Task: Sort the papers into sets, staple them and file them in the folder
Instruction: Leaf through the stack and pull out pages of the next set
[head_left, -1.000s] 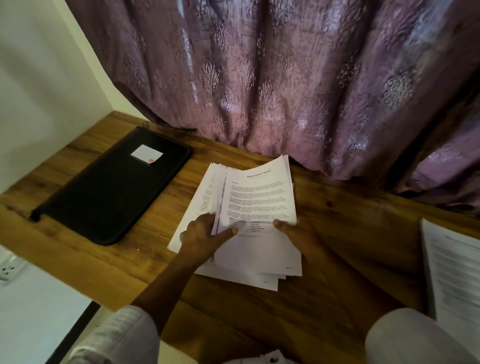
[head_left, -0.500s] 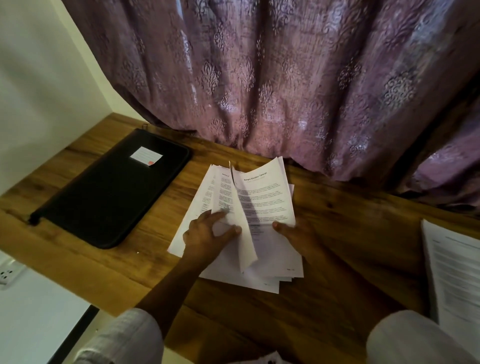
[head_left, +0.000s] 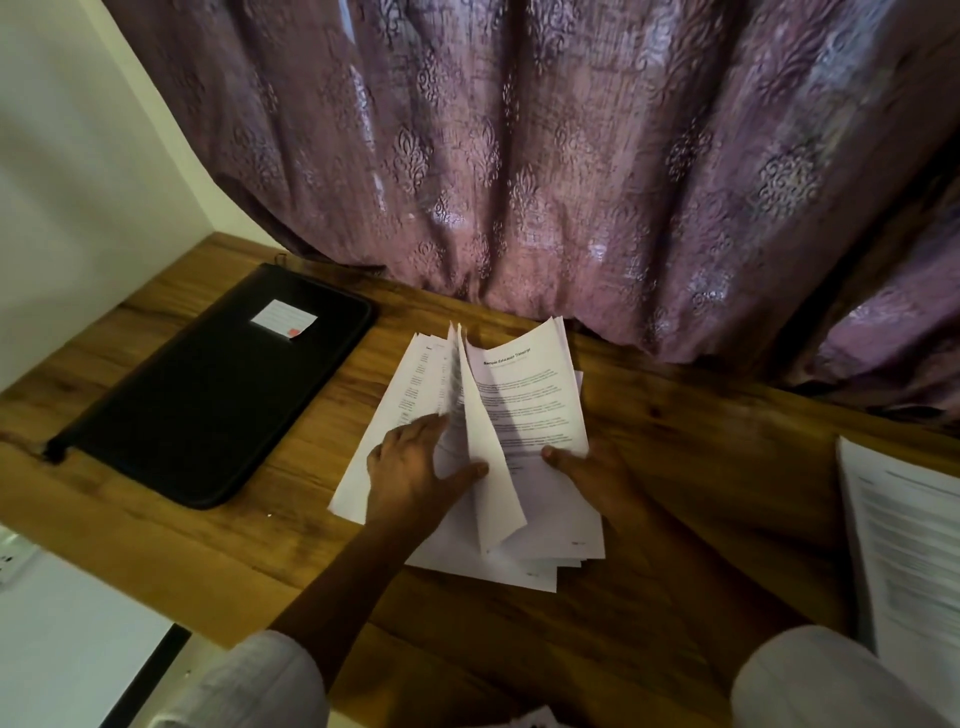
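A loose pile of printed white papers (head_left: 530, 395) lies fanned on the wooden desk (head_left: 675, 519) in the middle of the view. My left hand (head_left: 415, 467) pinches a few lifted sheets, which stand on edge above the pile, thumb on their near side. My right hand (head_left: 587, 467) holds the right part of the pile, thumb on the top page with a printed heading. A closed black zip folder (head_left: 208, 395) with a small white label lies flat to the left, apart from the papers.
A second set of printed pages (head_left: 909, 551) lies at the desk's right edge. A purple patterned curtain (head_left: 519, 182) hangs along the back of the desk. A white wall bounds the left side. A wall socket (head_left: 13, 561) shows below the desk's left front edge.
My left hand has lifted sheets off the pile's left side, so they now stand nearly upright. My right hand has stayed on the pile.
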